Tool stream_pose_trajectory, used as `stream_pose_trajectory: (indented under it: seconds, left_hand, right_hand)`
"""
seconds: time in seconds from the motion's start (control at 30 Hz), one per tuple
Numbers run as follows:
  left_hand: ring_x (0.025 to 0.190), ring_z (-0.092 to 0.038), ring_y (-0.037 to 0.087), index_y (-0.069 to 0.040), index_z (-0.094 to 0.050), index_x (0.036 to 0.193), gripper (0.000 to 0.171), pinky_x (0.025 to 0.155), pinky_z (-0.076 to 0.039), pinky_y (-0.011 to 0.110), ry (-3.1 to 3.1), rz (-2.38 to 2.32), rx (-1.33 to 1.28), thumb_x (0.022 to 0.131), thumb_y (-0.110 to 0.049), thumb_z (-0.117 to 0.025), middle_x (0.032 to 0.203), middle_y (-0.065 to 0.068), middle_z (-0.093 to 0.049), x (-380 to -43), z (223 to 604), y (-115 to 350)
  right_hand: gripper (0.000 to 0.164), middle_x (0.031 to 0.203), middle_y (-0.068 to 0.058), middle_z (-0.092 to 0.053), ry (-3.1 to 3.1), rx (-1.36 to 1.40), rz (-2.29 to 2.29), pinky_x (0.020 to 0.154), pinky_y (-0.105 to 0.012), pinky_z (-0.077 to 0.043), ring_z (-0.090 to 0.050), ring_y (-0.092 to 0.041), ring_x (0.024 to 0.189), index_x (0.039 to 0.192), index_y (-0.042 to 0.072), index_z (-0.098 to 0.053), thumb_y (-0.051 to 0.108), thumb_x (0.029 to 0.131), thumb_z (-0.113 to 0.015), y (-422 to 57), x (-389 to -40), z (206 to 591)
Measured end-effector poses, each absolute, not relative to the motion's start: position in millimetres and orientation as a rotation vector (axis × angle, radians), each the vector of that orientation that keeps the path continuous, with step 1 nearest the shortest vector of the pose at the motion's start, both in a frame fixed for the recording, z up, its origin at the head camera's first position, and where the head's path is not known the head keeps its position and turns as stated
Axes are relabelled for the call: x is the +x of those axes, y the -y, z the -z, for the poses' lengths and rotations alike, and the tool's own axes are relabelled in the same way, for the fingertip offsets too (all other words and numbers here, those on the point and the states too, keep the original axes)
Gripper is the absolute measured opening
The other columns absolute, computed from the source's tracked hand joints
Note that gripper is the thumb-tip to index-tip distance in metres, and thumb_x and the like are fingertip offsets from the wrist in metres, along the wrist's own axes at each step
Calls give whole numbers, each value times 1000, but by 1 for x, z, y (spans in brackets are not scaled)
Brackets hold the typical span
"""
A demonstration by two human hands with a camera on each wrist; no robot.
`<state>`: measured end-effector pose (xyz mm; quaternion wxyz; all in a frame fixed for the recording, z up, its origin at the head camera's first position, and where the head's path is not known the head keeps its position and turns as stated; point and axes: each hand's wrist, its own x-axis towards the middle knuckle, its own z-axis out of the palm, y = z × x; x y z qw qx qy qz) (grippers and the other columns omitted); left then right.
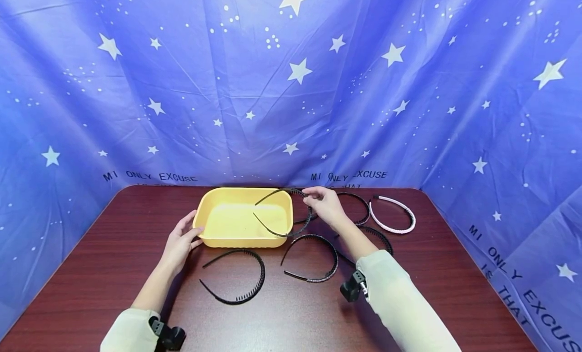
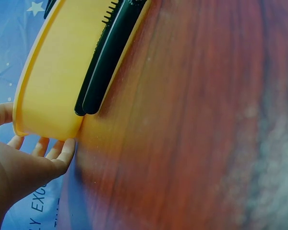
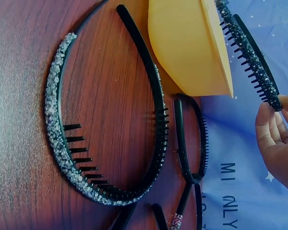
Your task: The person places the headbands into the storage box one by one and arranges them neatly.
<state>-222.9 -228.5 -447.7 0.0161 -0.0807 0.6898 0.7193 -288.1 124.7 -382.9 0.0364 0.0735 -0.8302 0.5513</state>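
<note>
At the left end of a yellow plastic bin point(image 1: 241, 242), my left hand point(image 1: 177, 246) grips the corner, thumb at the rim and fingers along the outer wall. My right hand point(image 1: 325, 208) pinches a black headband point(image 3: 249, 52) with dark glitter and inner teeth. This headband hangs over the bin's right side, its two ends pointing left. In front of the bin lies a plain black toothed headband point(image 1: 262, 273). To its right, a black headband covered in silvery glitter point(image 3: 53, 110) rests on the table.
Right of the bin, more black headbands lie around my right forearm, one point(image 1: 367, 210) behind it and another point(image 1: 385, 241) partly beneath it. A white headband point(image 1: 411, 219) lies farthest right. Behind the dark red wooden table point(image 1: 113, 241) hangs a blue star-print cloth point(image 1: 254, 89).
</note>
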Motion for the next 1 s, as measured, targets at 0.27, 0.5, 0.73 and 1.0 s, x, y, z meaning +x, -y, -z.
stream_pose_trajectory:
  seconds: [0.27, 0.5, 0.73, 1.0]
  left_hand:
    - [91, -54, -7, -13, -19, 150, 63, 79, -49, 17, -2128, -2251, -258, 96, -14, -51, 141, 11, -31, -223, 448, 229]
    - [92, -54, -6, -13, -18, 150, 63, 79, -50, 17, -2127, -2257, -253, 96, -13, -50, 142, 10, -31, -224, 448, 228]
    - [90, -55, -6, -13, -19, 150, 63, 80, -50, 18, -2113, -2268, -259, 95, -12, -51, 127, 2, -40, -224, 448, 228]
    - [90, -55, -6, -12, -19, 150, 64, 80, -50, 18, -2107, -2270, -258, 95, -12, -52, 126, 2, -40, -224, 447, 228]
  right_hand:
    - [26, 85, -7, -64, 2559, 209, -1710, 64, -20, -44, -54, -6, 71, 110, 1, -66, 6, 85, -62, -118, -289, 383]
    - [25, 83, -4, -62, 2565, 185, -1685, 66, -21, -44, -53, -7, 72, 109, 3, -67, 7, 84, -63, -115, -293, 385]
    - [25, 85, -5, -63, 2572, 179, -1691, 68, -22, -44, -54, -9, 74, 109, 4, -67, 7, 85, -62, -111, -292, 383]
    - [25, 83, -5, -63, 2555, 188, -1688, 66, -21, -44, -53, -8, 72, 108, 4, -68, 7, 84, -62, -106, -292, 384]
